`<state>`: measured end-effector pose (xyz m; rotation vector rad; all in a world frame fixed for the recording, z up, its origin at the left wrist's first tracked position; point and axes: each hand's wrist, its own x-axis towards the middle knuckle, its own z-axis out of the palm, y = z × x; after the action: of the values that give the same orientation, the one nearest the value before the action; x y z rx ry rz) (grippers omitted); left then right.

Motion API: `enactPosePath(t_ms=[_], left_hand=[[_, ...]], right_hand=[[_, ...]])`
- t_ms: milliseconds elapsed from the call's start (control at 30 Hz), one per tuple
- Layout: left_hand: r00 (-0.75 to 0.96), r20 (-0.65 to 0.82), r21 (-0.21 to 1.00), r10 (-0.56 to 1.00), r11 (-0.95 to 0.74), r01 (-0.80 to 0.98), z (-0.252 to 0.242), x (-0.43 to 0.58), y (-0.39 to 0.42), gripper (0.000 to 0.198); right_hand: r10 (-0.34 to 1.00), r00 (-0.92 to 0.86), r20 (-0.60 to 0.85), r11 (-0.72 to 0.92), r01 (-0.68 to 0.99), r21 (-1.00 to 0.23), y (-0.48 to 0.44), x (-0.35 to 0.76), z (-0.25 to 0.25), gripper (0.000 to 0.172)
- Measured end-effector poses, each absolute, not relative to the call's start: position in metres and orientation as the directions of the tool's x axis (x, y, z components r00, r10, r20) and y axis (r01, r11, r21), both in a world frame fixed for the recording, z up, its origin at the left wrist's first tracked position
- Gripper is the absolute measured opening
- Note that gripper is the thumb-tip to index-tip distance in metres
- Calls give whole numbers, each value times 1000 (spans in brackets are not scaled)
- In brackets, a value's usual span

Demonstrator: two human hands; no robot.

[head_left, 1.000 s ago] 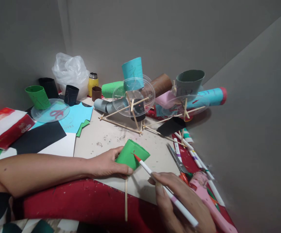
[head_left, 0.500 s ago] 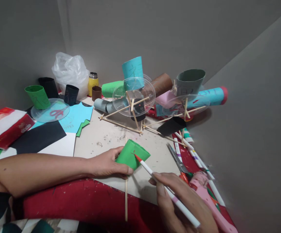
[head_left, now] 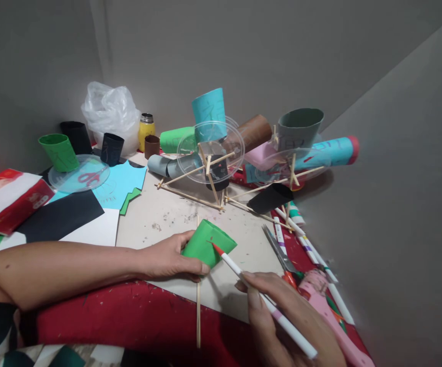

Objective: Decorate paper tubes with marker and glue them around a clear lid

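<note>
My left hand (head_left: 180,257) is wrapped round a green paper tube (head_left: 203,250), which lies tilted over the pale board with its open end to the upper right. In my right hand (head_left: 282,311) is a white felt-tip marker (head_left: 239,272) with a red tip. The tip touches, or is very close to, the tube's side, where a small red mark shows. Beneath the tube a thin wooden stick (head_left: 198,316) runs toward me, partly hidden by the tube and my left hand.
Two stick frames with clear plastic discs (head_left: 210,153) and coloured paper tubes stand behind. Scissors (head_left: 280,250), a pink glue gun (head_left: 323,311) and several markers lie right. To the left are paper sheets (head_left: 66,216), a red-and-white packet (head_left: 10,201) and a plastic bag (head_left: 111,117).
The marker and my right hand have shifted very slightly right. The tube and my left hand look almost unmoved.
</note>
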<state>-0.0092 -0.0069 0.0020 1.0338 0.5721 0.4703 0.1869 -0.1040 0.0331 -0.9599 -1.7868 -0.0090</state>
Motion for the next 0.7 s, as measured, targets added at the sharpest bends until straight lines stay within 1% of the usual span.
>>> enactPosePath(t_ms=[233,700], left_hand=[[767,-215,895,604,437,-93,2,-9,-7,61],[768,-221,892,601,442,-89,2,-10,-7,62]], right_hand=[[607,-128,784,667,618,-415,-105,187,33,38],[594,-150,791,683,614,-396,-104,190,28,42]])
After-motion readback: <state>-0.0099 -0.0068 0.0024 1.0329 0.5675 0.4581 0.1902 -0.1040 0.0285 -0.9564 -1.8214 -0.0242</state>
